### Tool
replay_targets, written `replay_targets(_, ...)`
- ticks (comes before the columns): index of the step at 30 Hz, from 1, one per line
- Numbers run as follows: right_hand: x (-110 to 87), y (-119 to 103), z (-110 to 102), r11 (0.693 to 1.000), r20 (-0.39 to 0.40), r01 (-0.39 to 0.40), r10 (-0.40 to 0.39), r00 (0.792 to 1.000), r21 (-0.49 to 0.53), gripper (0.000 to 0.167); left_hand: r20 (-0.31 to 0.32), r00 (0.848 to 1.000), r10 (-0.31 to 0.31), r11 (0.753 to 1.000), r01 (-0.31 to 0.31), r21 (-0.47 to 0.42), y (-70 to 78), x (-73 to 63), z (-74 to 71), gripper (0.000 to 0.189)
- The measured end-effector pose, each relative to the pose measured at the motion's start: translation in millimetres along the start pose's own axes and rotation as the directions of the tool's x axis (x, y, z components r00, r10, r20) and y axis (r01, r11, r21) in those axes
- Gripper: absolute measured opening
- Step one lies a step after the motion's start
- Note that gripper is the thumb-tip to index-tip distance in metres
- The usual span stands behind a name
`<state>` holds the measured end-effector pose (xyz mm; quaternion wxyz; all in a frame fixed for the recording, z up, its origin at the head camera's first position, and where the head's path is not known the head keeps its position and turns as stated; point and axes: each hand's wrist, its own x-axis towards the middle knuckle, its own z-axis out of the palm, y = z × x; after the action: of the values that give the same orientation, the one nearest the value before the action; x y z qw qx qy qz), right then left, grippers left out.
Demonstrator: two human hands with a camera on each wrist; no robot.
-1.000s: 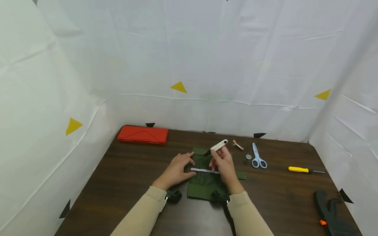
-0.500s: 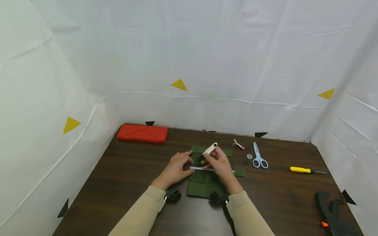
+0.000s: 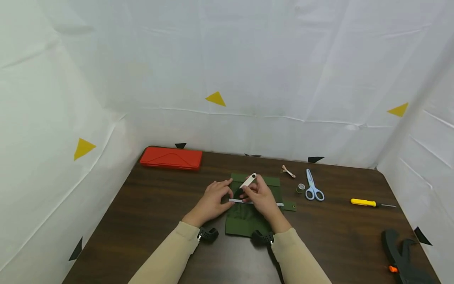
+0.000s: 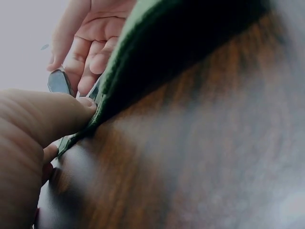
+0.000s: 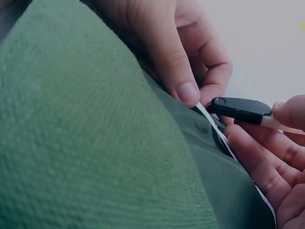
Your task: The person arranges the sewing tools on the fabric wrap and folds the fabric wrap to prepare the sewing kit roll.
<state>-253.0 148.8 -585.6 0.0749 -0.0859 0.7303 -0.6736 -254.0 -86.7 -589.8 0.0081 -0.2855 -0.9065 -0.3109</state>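
Observation:
A green fabric roll (image 3: 241, 225) lies on the table, crossed by a narrow white strip (image 3: 280, 204); a snap tab sticks out on its right. My left hand (image 3: 211, 202) is at the roll's left edge. In the right wrist view its thumb (image 5: 187, 90) and a curled finger close on the strip's left end. My right hand (image 3: 263, 199) pinches a small white tool (image 3: 249, 180) with a black end (image 5: 243, 109) and a hole at its top. The black end points down to the left, beside the strip and near the left fingertips. Its tip is hidden.
Back left lies a red flat case (image 3: 171, 158). To the right are a small pinkish clip-like piece (image 3: 289, 172), a small round green container (image 3: 300, 188), light-blue scissors (image 3: 312, 187), a yellow screwdriver (image 3: 364, 202) and a black clamp (image 3: 404, 256). White sheeting (image 3: 259, 59) surrounds the table.
My right hand has moved left and turned the white tool, lowering its black end from above the roll to the strip near my left hand. The left hand has stayed at the edge.

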Motion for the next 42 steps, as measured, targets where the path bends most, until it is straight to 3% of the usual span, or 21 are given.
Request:
replay_targets(8, 0.3, -3.7, -0.2, 1.000, -0.009, -0.004, 0.003, 1.000, -0.031, 0.034, 0.007, 1.000, 0.004, 1.000, -0.004, 0.004, -1.7, 4.2, -0.1, 0.014)
replay_targets(11, 0.5, -4.1, -1.9, 1.000, -0.006, 0.003, -0.003, 1.000, -0.030, 0.041, 0.017, 1.000, 0.006, 1.000, -0.006, 0.002, -2.6, 6.8, -0.2, 0.012)
replay_targets(17, 4.3, -3.1, -0.9, 0.998, -0.051, 0.056, -0.054, 0.997, 0.025, 0.071, 0.015, 1.000, 0.002, 1.000, -0.002, 0.013, -5.3, 8.0, -0.4, 0.011)
replay_targets(24, 3.8, -0.8, 4.1, 0.999, -0.075, 0.051, -0.049, 0.996, 0.012, 0.074, 0.017, 1.000, -0.012, 1.000, 0.013, -0.021, -4.4, 1.3, 0.2, 0.011)
replay_targets(31, 1.6, -3.5, 1.5, 0.993, -0.028, 0.054, -0.057, 0.998, -0.107, 0.072, 0.013, 1.000, 0.003, 1.000, -0.003, -0.019, -3.8, 2.9, 0.4, 0.011)
replay_targets(42, 1.0, -2.7, -0.5, 0.988, 0.055, 0.049, -0.042, 0.998, -0.145, 0.070, 0.014, 1.000, -0.022, 0.999, 0.023, -0.032, -2.5, 1.2, 3.0, 0.011)
